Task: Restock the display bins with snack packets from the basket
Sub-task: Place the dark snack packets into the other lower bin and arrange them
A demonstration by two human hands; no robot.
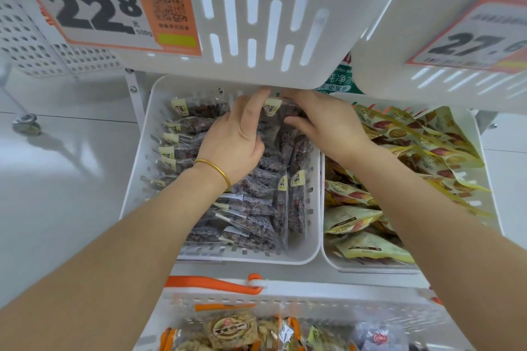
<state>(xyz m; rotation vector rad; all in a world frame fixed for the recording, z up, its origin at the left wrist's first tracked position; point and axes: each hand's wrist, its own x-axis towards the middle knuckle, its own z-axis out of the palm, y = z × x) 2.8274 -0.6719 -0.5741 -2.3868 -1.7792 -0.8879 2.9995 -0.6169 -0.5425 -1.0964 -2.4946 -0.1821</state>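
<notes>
Clear dark-snack packets (pixel 281 122) gripped by your left hand (pixel 231 141) and right hand (pixel 328 122), fingers curled round them, stocking white bin (pixel 242 258) rear. Next, probably: seat upright, release, reach basket (pixel 313 292).

Two lower display bins sit side by side, the left bin (pixel 242 258) and right bin (pixel 370 268), beneath two upper bins (pixel 256 23), each fronted by a price tag (pixel 94 8). The left hand (pixel 233 139) and right hand (pixel 328 122) grip snack packets (pixel 279 120) at the left bin's back. The basket (pixel 313 293) lies nearest the camera; behind the bins stands what may be a water pack (pixel 339 80).
</notes>
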